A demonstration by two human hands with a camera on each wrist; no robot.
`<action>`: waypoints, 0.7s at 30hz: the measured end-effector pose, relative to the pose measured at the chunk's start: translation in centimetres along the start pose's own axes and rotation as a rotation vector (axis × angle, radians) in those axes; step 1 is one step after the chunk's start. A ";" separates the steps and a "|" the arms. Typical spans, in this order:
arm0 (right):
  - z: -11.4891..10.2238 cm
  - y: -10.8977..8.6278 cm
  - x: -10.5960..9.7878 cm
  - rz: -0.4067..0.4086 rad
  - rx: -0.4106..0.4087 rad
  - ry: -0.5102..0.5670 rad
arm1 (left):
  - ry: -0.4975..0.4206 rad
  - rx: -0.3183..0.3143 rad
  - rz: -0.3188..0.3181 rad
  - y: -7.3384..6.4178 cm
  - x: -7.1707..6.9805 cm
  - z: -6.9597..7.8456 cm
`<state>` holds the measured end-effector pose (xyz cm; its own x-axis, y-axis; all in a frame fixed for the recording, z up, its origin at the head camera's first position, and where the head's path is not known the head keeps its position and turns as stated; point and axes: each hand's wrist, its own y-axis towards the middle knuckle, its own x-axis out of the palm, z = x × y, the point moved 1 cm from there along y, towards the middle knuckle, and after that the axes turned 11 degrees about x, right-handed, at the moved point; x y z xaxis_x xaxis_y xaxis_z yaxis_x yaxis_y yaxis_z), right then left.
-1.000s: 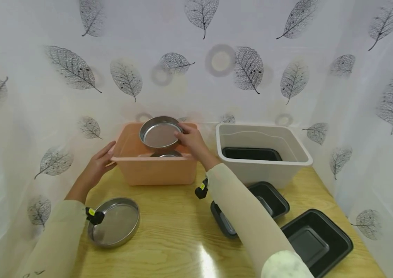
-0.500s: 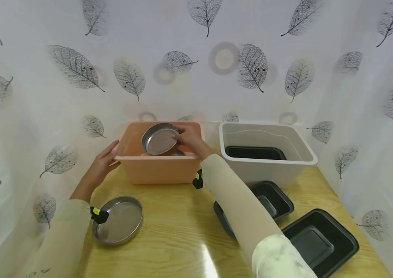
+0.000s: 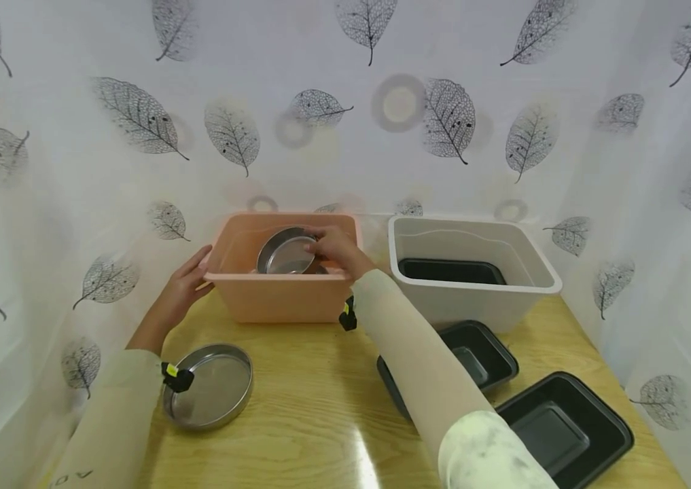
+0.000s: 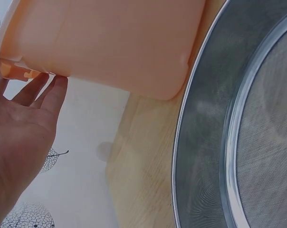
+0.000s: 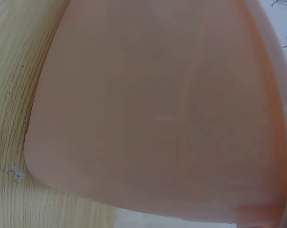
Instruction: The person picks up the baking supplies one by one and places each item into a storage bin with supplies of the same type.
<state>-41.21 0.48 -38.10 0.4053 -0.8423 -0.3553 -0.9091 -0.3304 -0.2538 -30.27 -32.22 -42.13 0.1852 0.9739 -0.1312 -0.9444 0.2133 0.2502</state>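
Note:
My right hand (image 3: 335,246) pinches the right rim of a round metal sieve (image 3: 289,255), thumb inside. The sieve is tilted, partly down inside the orange plastic bin (image 3: 278,299), whose front wall hides its lower edge. Beneath it shows a sliver of another metal rim. My left hand (image 3: 183,285) touches the left end of the bin, its fingers (image 4: 53,95) extended against the underside of the rim in the left wrist view. A larger round sieve (image 3: 213,387) with a mesh bottom lies on the table below the left wrist. The right wrist view shows the bin's outer wall (image 5: 124,104).
A white bin (image 3: 467,299) stands right of the orange one, with a black pan (image 3: 452,270) inside. On the wooden table (image 3: 308,407), a black baking pan (image 3: 480,353) and a larger black pan (image 3: 547,435) lie under and beside the right forearm. A leaf-print curtain hangs behind.
My right hand has lowered the sieve from above the orange bin down into it. My left hand stays at the bin's left rim. The head view has shifted slightly.

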 end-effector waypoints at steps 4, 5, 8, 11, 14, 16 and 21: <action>0.1 0.2 0.0 0.011 -0.005 -0.067 | -0.009 0.012 -0.010 -0.1 0.0 0.1; 0.1 0.1 0.0 0.014 -0.009 -0.085 | -0.007 0.013 -0.011 -0.2 0.0 0.2; -0.1 -0.1 0.1 0.037 -0.027 -0.163 | 0.005 0.011 -0.006 -0.2 -0.1 0.2; -0.2 -0.4 0.1 0.054 -0.039 -0.241 | 0.017 0.012 -0.004 -0.1 -0.1 0.1; -0.1 -0.3 0.1 0.054 -0.047 -0.298 | 0.020 0.010 0.001 -0.1 0.0 0.1; 0.0 -0.3 0.2 0.044 -0.042 -0.318 | 0.014 0.005 0.006 -0.1 0.0 0.0; 0.2 -0.1 0.2 0.058 -0.040 -0.411 | 0.000 0.006 0.009 -0.2 -0.1 -0.1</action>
<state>-41.02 0.39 -38.31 0.3503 -0.6229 -0.6994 -0.9314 -0.3104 -0.1900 -30.16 -32.41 -42.21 0.1772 0.9757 -0.1290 -0.9444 0.2054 0.2569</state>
